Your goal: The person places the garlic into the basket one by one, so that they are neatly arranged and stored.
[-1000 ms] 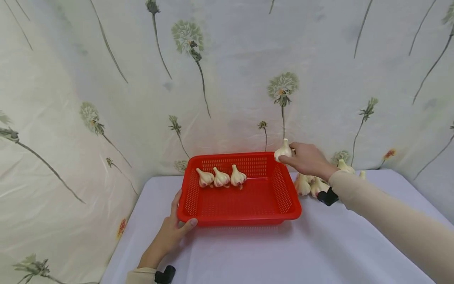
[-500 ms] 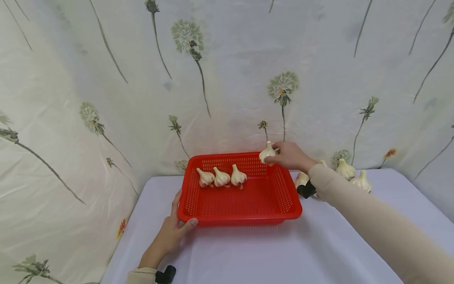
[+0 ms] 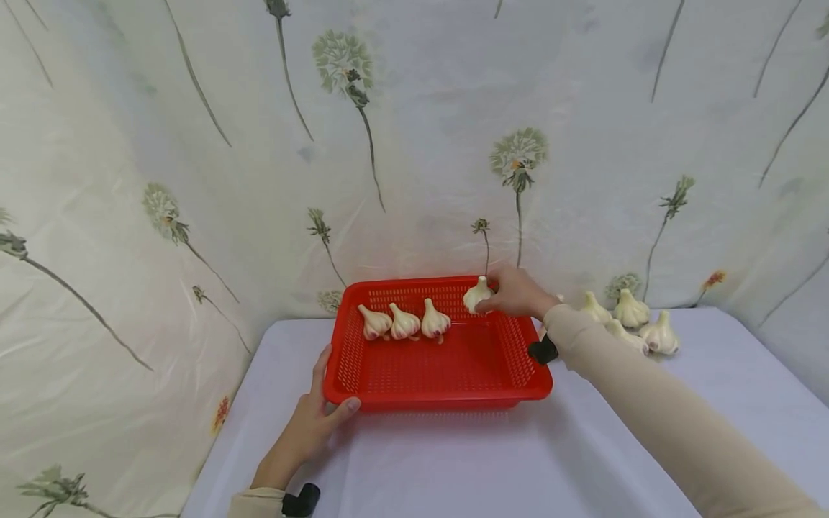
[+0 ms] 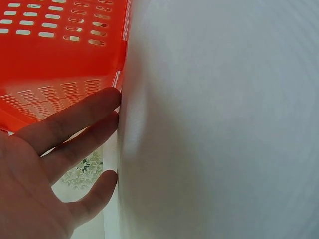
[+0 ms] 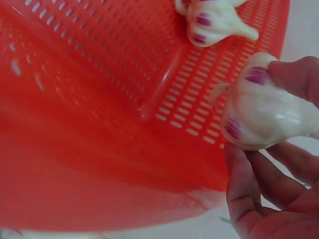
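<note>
My right hand pinches a white garlic bulb between thumb and fingers, over the back right part of a red plastic basket. In the right wrist view, purple marks show on the held garlic bulb, which is tilted on its side. Three more garlic bulbs stand in a row in the basket's back left. My left hand rests at the basket's front left corner, thumb on the rim. Its fingers are spread and fairly straight beneath the basket's side in the left wrist view.
Several garlic bulbs lie on the table right of the basket, partly hidden behind my right sleeve. The table wears a white cloth. A flower-patterned curtain hangs behind and to the left.
My right hand has carried the garlic bulb leftward over the basket's right rim, then lower into its back right area. The left hand and basket have stayed practically still.
</note>
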`<move>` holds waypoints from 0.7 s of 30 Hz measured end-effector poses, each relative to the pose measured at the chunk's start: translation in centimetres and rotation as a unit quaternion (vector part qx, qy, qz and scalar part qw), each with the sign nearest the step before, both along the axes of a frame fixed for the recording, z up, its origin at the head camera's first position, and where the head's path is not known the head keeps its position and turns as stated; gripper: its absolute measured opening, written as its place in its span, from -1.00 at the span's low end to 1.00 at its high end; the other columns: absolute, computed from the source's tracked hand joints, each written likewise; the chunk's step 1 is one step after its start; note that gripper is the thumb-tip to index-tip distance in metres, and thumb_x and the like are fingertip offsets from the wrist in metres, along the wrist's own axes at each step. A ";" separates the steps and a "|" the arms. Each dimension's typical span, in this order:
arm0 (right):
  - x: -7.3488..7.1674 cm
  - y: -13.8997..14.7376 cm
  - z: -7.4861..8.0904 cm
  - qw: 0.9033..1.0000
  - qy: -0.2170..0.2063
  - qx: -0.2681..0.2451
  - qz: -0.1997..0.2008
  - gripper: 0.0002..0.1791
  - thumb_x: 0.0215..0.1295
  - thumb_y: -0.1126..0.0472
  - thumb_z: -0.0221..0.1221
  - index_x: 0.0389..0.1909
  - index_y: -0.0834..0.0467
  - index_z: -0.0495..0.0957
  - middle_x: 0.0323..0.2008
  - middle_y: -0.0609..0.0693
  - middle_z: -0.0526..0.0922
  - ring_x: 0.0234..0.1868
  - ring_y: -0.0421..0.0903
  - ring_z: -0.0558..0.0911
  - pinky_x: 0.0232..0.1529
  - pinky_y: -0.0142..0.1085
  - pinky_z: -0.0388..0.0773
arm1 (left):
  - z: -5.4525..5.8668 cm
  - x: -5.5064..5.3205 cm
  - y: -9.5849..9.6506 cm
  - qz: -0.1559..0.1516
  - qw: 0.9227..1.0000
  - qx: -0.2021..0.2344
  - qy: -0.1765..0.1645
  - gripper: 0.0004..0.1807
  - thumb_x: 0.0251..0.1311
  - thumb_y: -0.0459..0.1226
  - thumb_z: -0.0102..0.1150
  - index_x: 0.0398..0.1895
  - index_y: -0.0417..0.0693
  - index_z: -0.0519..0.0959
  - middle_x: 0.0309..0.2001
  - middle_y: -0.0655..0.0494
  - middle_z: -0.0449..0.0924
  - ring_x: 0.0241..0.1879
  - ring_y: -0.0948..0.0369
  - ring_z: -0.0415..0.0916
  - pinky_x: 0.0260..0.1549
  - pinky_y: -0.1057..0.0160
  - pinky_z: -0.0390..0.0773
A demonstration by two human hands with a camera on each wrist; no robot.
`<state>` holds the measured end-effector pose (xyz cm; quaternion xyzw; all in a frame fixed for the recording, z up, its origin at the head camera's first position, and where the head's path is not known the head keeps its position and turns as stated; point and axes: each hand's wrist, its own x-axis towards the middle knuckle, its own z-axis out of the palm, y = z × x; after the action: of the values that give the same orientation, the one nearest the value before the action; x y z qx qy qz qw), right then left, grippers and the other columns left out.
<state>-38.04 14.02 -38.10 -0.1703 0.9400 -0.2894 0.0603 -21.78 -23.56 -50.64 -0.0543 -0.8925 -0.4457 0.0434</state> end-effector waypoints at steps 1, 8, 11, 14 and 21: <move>-0.1 0.0 -0.2 1.000 -0.003 -0.001 0.000 -0.56 0.12 0.12 0.42 -0.06 0.26 0.55 -0.14 0.14 0.59 -0.21 0.03 0.50 -0.22 -0.20 0.54 | 0.0 0.0 0.0 0.000 1.000 0.001 0.000 0.05 0.15 0.14 0.26 0.54 0.61 -0.27 0.20 0.04 0.57 0.03 0.08 0.56 0.00 -0.12 0.57; -0.5 -0.7 -1.1 1.000 -0.019 0.020 0.003 -0.45 0.12 0.05 0.42 0.01 0.35 0.58 -0.17 0.15 0.62 -0.23 0.02 0.50 -0.23 -0.19 0.52 | -0.1 0.0 0.0 0.000 1.000 0.001 -0.002 0.06 0.14 0.18 0.25 0.53 0.62 -0.27 0.20 0.03 0.57 0.00 0.10 0.57 -0.02 -0.10 0.59; -0.5 -1.0 -1.3 0.999 -0.020 0.035 0.011 -0.60 0.13 0.04 0.41 -0.21 0.30 0.67 -0.48 0.00 0.52 -0.43 -0.07 0.42 -0.39 -0.28 0.40 | -0.2 0.0 0.0 -0.001 1.000 -0.001 0.001 0.06 0.14 0.19 0.25 0.53 0.62 -0.27 0.20 0.02 0.57 -0.01 0.10 0.57 -0.02 -0.10 0.58; -0.6 -1.2 -1.5 0.998 -0.017 0.049 0.023 -0.70 0.13 0.06 0.41 -0.37 0.24 0.68 -0.64 -0.09 0.38 -0.54 -0.14 0.35 -0.47 -0.31 0.33 | -0.3 0.0 0.0 -0.001 1.000 -0.002 0.000 0.06 0.13 0.20 0.24 0.53 0.63 -0.28 0.22 0.03 0.55 0.01 0.10 0.57 -0.01 -0.11 0.58; -0.5 -1.8 -2.1 0.998 -0.034 0.052 -0.003 -0.60 0.10 0.05 0.43 -0.15 0.25 0.70 -0.46 0.02 0.64 -0.44 -0.09 0.51 -0.38 -0.30 0.52 | -0.3 -0.1 -0.1 0.001 1.000 -0.002 0.002 0.05 0.13 0.21 0.24 0.53 0.65 -0.27 0.18 0.07 0.59 -0.03 0.14 0.57 -0.01 -0.10 0.58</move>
<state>-38.56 12.25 -40.18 -0.1543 0.9517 -0.2460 0.1001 -21.90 -23.67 -50.99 -0.0549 -0.8935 -0.4433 0.0458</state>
